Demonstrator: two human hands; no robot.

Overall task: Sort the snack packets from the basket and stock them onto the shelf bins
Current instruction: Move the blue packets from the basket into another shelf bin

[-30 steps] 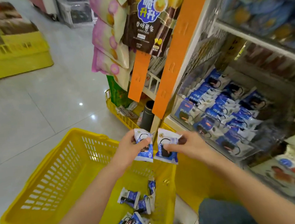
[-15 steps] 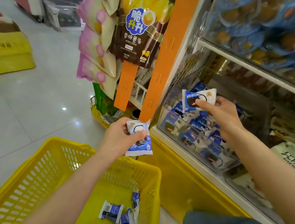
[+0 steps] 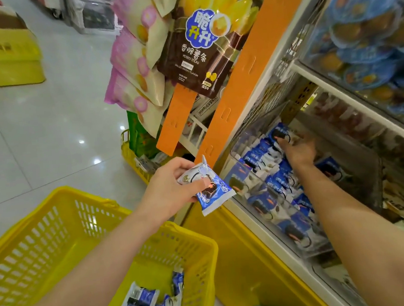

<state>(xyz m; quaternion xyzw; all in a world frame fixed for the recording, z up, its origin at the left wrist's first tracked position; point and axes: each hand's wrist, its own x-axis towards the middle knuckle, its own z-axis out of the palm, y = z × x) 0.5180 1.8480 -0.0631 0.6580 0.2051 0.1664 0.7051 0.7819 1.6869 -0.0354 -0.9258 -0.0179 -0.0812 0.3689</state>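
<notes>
My left hand (image 3: 172, 192) grips a blue and white snack packet (image 3: 211, 188) in the air, between the yellow basket (image 3: 57, 238) and the shelf. Several more such packets (image 3: 150, 301) lie at the bottom of the basket. My right hand (image 3: 298, 150) reaches into the clear shelf bin (image 3: 257, 211), over the pile of like packets inside. Its fingertips touch a blue packet (image 3: 280, 133) at the back of the bin; whether it still holds that packet I cannot tell.
An orange strip (image 3: 236, 86) runs up the shelf's edge right above my left hand. Big snack bags (image 3: 196, 48) hang beside it. A second yellow basket (image 3: 133, 156) stands on the floor behind. The shelf above holds blue-lidded cups (image 3: 366, 28).
My right hand has carried its packet from in front of the bin deep into it. My left hand has stayed near the shelf edge with its packet.
</notes>
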